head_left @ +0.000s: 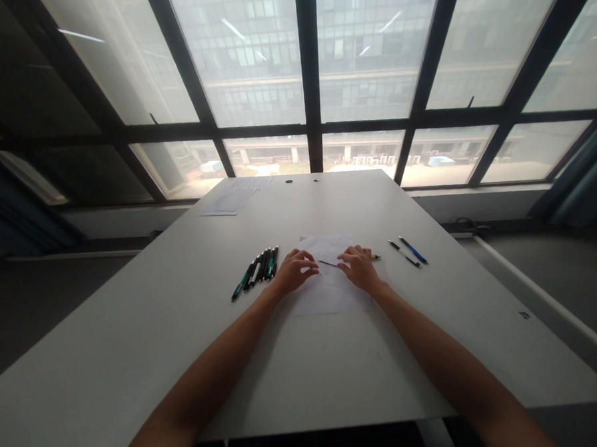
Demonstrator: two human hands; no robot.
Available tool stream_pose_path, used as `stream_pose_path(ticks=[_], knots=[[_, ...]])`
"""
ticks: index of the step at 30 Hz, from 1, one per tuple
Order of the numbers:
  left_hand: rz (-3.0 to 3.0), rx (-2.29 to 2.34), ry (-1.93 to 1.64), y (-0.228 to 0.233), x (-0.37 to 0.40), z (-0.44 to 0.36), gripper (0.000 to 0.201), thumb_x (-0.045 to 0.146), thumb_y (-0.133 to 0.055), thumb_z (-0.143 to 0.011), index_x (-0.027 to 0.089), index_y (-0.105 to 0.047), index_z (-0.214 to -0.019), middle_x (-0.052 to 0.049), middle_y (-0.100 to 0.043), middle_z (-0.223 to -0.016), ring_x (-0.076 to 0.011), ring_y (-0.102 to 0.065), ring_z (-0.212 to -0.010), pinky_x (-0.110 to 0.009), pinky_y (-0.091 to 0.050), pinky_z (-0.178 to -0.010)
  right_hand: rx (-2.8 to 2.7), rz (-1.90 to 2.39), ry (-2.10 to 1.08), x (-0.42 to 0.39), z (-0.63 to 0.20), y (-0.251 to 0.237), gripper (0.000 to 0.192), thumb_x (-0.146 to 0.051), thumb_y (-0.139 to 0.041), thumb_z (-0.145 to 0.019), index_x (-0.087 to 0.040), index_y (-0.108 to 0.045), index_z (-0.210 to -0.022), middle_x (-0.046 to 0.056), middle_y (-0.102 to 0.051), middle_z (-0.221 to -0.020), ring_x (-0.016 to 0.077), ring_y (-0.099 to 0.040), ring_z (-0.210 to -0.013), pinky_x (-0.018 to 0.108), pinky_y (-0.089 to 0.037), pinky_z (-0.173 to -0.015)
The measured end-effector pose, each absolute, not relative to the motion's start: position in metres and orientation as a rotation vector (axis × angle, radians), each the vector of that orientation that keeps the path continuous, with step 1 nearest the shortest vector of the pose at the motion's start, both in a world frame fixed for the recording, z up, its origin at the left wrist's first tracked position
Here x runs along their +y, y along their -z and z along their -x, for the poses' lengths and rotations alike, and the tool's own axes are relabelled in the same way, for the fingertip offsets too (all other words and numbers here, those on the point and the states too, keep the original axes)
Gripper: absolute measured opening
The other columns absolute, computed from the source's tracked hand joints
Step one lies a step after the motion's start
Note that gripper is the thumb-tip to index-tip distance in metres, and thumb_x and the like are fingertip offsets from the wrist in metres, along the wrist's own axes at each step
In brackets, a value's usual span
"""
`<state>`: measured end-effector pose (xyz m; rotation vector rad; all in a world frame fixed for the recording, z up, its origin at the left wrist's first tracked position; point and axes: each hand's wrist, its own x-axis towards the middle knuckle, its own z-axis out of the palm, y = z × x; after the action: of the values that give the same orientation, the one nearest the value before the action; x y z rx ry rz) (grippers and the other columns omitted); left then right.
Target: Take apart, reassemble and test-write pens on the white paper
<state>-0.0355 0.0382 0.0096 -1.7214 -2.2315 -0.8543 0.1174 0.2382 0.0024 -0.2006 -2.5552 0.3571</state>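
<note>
Fingers (310, 269) of both hands, left (294, 271) and right (359, 267), pinch a thin refill (328, 263) between them over the paper (331, 293), apparently to steady it; pen row (257, 269) left, two pens (408, 251) right, on the table (172, 350).

An office or meeting room: a long white desk (421, 363) carries pens (259, 269) and paper sheets (331, 285), with tall dark-framed windows (306, 84) facing another building on the far side.

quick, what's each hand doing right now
left hand: fingers curled, pinching one end of a thin pen part
right hand: curled on its other end
</note>
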Motion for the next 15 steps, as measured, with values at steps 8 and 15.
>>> stream_pose_path(ticks=[8,15], knots=[[1.772,-2.227,0.801,-0.0083,0.0388,0.0334,0.012,0.037,-0.072,-0.081,0.028,-0.077,-0.087,-0.006,-0.068,-0.100,-0.0226,-0.055,-0.095,-0.042,-0.046,-0.093,-2.633,0.123,-0.299,0.2356,-0.1162,-0.0008,0.011,-0.022,-0.064,-0.089,-0.023,-0.073,-0.093,0.007,-0.068,-0.101,0.0236,-0.053,-0.101,0.040,-0.026,-0.089],[1.817,-2.231,0.793,-0.0065,0.0424,0.0294,0.011,0.032,-0.067,-0.085,0.027,-0.076,-0.081,-0.006,-0.068,-0.098,-0.0225,-0.055,-0.094,-0.040,-0.047,-0.091,-2.692,0.124,-0.236,0.2319,-0.1161,-0.0064,0.013,-0.018,-0.062,-0.089,-0.021,-0.073,-0.083,0.009,-0.068,-0.097,0.0243,-0.052,-0.100,0.041,-0.026,-0.089]])
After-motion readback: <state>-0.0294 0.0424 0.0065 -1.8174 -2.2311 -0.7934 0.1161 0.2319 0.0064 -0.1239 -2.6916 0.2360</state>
